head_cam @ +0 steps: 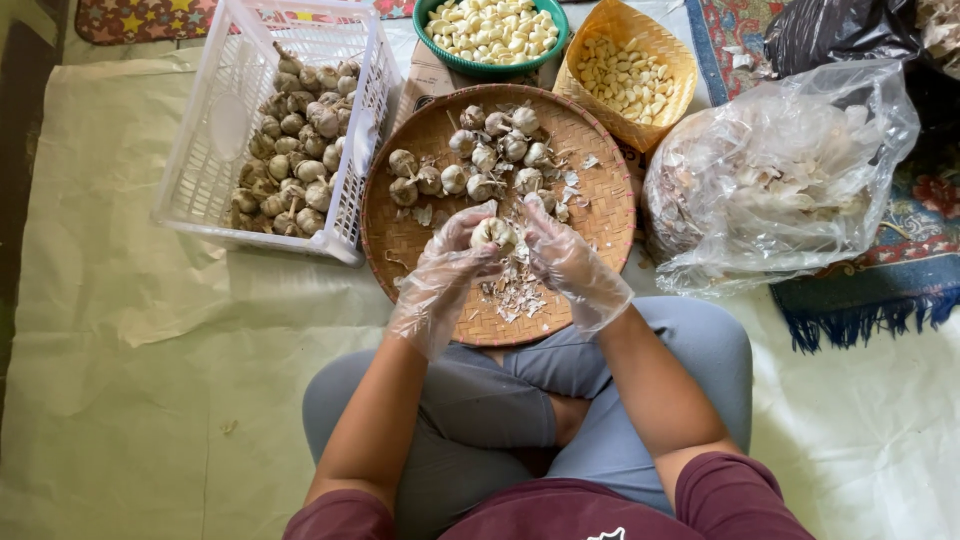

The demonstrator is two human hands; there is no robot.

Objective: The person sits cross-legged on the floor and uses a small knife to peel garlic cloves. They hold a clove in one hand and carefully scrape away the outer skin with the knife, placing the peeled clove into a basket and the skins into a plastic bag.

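Note:
Both hands wear thin clear plastic gloves and meet over a round woven tray (590, 215). My left hand (455, 250) and my right hand (560, 255) together grip one whole garlic bulb (494, 233), fingers curled around it from either side. Beneath the hands lies a small heap of papery garlic skin (518, 295). Several unpeeled garlic bulbs (480, 160) sit on the far half of the tray, just beyond the hands.
A white plastic crate (215, 150) with garlic bulbs stands at the left. A green bowl (490, 68) and a woven basket (660, 110) of peeled cloves sit beyond the tray. A clear plastic bag (780, 180) of skins lies at the right. My crossed legs (500, 400) rest on pale sheeting.

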